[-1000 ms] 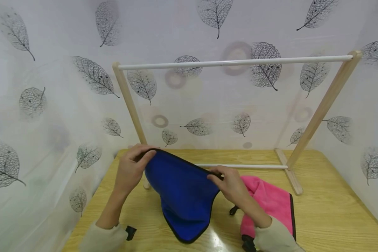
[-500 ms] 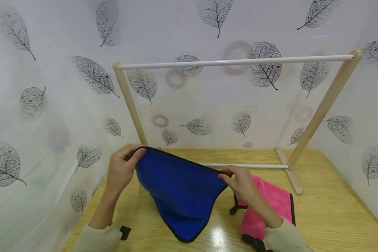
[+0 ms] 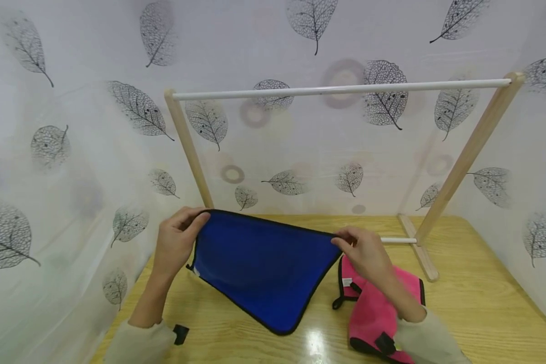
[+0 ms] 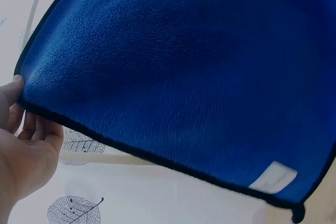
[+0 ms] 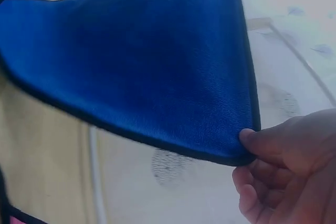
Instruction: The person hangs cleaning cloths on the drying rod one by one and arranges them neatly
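A blue towel (image 3: pixel 264 268) with black edging hangs stretched between my two hands above the table. My left hand (image 3: pixel 177 240) pinches its upper left corner between thumb and fingers. At the upper right corner, my right hand (image 3: pixel 366 253) pinches the edging the same way. In the left wrist view a white label (image 4: pixel 274 177) and a small black loop (image 4: pixel 298 212) show along one side of the towel. A crumpled pink towel (image 3: pixel 377 313) with black edging lies on the table, partly under my right forearm.
A rack with a white top rail (image 3: pixel 336 90) and wooden posts (image 3: pixel 470 156) stands at the back of the wooden table (image 3: pixel 482 303). Near my left sleeve lies a small black piece (image 3: pixel 180 334). Leaf-patterned sheeting (image 3: pixel 300 151) encloses the back and sides.
Both hands have spread apart, the left shifting left and the right going right and slightly up. The blue towel has unfolded from a sagging bunch into a wider, tauter sheet.
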The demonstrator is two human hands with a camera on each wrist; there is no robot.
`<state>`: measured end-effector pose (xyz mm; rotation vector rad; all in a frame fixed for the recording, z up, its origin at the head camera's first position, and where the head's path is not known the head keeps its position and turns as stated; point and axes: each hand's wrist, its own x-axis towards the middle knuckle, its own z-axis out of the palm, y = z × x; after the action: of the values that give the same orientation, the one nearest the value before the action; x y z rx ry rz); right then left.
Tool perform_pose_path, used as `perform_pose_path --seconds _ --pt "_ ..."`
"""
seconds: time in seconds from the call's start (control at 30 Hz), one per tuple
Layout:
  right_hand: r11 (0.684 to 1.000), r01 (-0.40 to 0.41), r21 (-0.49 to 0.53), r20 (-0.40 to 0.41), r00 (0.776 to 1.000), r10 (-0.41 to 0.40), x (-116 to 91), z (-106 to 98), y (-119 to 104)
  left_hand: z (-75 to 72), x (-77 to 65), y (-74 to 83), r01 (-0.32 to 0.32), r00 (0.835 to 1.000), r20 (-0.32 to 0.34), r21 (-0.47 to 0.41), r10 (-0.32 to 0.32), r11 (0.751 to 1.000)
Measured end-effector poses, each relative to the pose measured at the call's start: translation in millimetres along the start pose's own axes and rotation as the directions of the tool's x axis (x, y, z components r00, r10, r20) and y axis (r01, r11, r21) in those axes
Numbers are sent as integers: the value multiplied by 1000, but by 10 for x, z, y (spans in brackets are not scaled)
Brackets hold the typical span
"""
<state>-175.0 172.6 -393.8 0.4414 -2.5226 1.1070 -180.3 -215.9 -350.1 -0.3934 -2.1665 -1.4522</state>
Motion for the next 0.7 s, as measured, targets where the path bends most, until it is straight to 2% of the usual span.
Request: perform_pose_path --seconds 0.13,0.27,0.4,0.5,0.7 --pt "1000 0 -23 -9 1000 -1 65 -149 -39 15 12 -1 13 1000 7 4 -13 1000" --pt "998 50 -38 -37 998 -52 124 -260 -64 25 17 2 32 999 18 -3 -32 999" --pt "995 94 -40 -97 991 -97 161 -320 -94 29 13 16 46 999 28 -3 -46 999" --pt "997 72 -34 -126 989 -75 173 -327 -118 30 16 14 58 998 38 6 -58 998" --pt "999 -41 -17 -108 993 39 166 -269 -156 16 23 -19 70 995 64 11 -71 997"
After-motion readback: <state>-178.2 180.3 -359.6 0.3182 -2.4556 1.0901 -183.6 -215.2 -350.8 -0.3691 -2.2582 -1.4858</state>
